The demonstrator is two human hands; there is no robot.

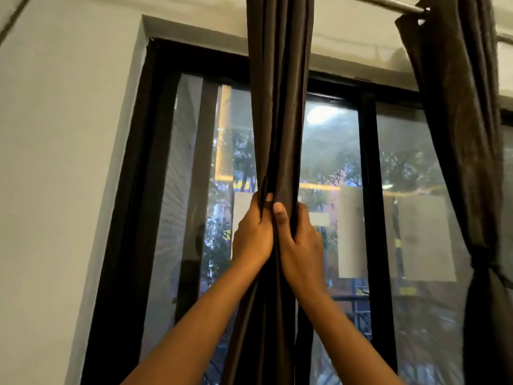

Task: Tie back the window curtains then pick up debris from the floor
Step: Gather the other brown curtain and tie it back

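Note:
A dark brown curtain [280, 107] hangs bunched into a narrow column in front of the middle of the window [336, 168]. My left hand [254, 232] grips its left side and my right hand [299, 243] grips its right side, both at the same height with fingers wrapped around the gathered folds. A second dark curtain [460, 129] hangs at the right, cinched with a knot [488, 262] low down. The floor is out of view.
A metal curtain rod [388, 2] runs across the top right. The window has a black frame [133, 190] set in a pale wall [55, 162]. Paper sheets [424, 240] are stuck on the glass.

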